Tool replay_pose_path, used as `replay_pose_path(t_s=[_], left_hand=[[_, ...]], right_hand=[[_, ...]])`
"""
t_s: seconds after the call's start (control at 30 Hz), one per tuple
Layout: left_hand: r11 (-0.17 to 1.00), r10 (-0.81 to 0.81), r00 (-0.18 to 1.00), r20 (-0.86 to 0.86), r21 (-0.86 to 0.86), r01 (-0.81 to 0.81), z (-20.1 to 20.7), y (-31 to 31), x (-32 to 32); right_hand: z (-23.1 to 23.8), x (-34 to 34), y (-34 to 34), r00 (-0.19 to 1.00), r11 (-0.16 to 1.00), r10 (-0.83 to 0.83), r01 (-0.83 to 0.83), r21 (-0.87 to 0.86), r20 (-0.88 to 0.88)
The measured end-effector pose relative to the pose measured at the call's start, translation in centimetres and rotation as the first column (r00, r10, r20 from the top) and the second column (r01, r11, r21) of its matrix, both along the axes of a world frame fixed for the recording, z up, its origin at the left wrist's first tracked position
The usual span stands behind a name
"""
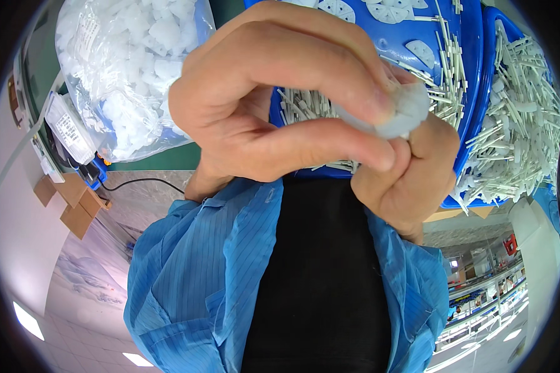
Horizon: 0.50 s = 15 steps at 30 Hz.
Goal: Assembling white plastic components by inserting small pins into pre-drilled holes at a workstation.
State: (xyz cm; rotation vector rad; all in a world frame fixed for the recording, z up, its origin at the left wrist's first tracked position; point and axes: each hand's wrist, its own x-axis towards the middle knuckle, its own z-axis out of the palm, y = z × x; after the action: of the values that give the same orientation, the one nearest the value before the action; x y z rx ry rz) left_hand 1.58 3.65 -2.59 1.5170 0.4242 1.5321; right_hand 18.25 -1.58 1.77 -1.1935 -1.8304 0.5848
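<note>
Close in front of me, my left hand (255, 93) pinches a translucent white plastic disc (409, 110) between thumb and fingers. Just beneath and right of it, my right hand (414, 171) is closed, its curled fingers meeting the left thumb under the disc. A small white tip shows between the disc and the right fingers; whatever else those fingers grip is hidden. Behind both hands a blue tray (389, 40) holds thin white rods (451, 78) and flat white fan-shaped plastic pieces (421, 53).
A clear bag (137, 68) full of white plastic pieces lies at the left on the green table (158, 160). At the right, a second blue bin (483, 105) is heaped with white rods bearing plastic pieces (522, 118). A labelled white box (70, 129) and black cable (146, 181) are at the left edge.
</note>
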Motion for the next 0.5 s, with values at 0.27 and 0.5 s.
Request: replay_pose_path(t_s=[0.27, 0.5], left_hand=[[0.988, 0.087, 0.904, -0.419, -0.078, -0.131, 4.1, -0.2, 0.6], [0.984, 0.167, 0.936, -0.311, 0.114, -0.138, 0.7, -0.1, 0.0]], right_hand=[[-2.1, 2.2, 2.1, 0.978, 0.976, 0.194, -0.200, -0.083, -0.075], [-0.4, 2.2, 2.5, 0.954, 0.935, 0.189, -0.248, -0.253, -0.235]])
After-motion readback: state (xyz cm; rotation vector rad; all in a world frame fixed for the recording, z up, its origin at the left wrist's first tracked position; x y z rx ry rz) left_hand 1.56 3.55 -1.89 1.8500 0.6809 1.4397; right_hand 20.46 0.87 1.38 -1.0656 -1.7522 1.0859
